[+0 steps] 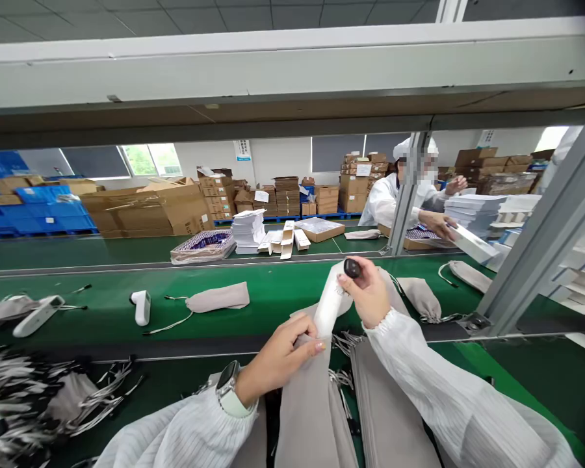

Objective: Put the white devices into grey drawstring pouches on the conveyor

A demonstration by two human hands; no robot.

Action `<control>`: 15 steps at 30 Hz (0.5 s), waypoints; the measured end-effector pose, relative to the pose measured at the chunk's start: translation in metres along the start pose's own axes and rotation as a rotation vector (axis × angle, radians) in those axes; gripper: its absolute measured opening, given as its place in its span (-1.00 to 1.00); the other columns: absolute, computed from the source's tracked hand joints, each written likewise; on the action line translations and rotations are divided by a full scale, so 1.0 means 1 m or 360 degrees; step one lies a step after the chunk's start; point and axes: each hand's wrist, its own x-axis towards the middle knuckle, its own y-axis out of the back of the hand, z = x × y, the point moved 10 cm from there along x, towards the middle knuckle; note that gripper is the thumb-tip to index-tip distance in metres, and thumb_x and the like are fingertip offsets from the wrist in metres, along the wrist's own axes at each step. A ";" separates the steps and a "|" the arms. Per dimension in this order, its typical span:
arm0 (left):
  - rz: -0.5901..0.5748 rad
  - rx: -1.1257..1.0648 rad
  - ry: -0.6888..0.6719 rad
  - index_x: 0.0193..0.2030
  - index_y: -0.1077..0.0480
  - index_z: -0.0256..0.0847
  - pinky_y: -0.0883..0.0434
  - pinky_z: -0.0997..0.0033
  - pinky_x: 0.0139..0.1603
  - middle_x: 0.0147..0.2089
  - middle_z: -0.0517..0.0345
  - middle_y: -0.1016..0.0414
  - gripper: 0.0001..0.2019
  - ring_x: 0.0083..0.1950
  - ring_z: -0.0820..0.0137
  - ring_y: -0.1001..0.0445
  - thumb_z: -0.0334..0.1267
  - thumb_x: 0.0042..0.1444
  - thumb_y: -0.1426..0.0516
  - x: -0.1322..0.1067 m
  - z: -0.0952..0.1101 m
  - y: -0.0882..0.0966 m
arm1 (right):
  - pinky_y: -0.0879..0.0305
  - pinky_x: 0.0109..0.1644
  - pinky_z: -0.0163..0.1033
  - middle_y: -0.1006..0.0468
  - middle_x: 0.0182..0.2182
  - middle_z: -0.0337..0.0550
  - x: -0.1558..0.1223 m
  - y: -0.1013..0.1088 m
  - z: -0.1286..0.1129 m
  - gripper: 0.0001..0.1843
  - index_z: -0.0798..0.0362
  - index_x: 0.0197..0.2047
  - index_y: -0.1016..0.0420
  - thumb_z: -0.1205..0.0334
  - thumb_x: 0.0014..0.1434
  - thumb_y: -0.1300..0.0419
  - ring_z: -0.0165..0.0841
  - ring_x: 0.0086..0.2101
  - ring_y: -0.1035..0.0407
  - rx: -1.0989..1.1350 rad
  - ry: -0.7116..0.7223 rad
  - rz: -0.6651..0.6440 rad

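My right hand (373,296) is closed around the upper end of a white handheld device (329,302), near its round black tip (351,268). The device slants downward, and its lower end meets the mouth of a grey drawstring pouch (305,406). Pinched at that mouth is my left hand (285,354), with a watch on the wrist. How far the device sits inside the pouch is hidden by the fingers. More grey pouches (387,409) lie stacked beneath my forearms, their white cords bunched near the belt's edge.
On the green belt (102,286) lie another white device (141,307) and a filled-looking pouch (219,298). A heap of cords and pouches (24,396) is at lower left. A metal post (536,227) rises at right. Across the line, a co-worker's hand (439,224) holds a white box (472,244).
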 end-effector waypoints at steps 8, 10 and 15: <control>0.0412 0.0030 0.0082 -0.52 -0.08 -0.24 -0.08 0.52 -0.41 -0.43 0.25 -0.02 -0.76 -0.41 0.49 -0.09 -0.22 0.14 0.10 -0.002 -0.013 0.025 | -0.25 -0.31 -0.28 -0.32 -0.20 -0.02 -0.060 -0.081 0.037 -0.49 0.19 -0.45 -0.41 -0.11 0.07 0.08 -0.29 -0.19 -0.20 0.0048 -0.0641 -0.1069; 0.0430 0.0061 0.0089 -0.55 -0.07 -0.25 -0.08 0.53 -0.42 -0.44 0.25 -0.02 -0.73 -0.41 0.49 -0.09 -0.21 0.14 0.10 -0.002 -0.014 0.027 | -0.25 -0.45 -0.33 -0.34 -0.27 -0.01 -0.077 -0.086 0.053 -0.40 0.19 -0.48 -0.40 -0.20 0.04 0.13 -0.31 -0.26 -0.24 0.0147 -0.0934 -0.1149; 0.0523 0.0184 0.0135 -0.58 -0.02 -0.24 -0.12 0.52 -0.40 -0.47 0.24 -0.03 -0.68 -0.40 0.47 -0.12 -0.17 0.16 0.16 -0.001 -0.017 0.038 | -0.12 -0.63 -0.39 -0.30 -0.62 -0.17 -0.105 -0.101 0.062 -0.31 0.18 -0.41 -0.39 -0.26 0.05 0.26 -0.48 -0.65 -0.17 0.0071 -0.1105 -0.1362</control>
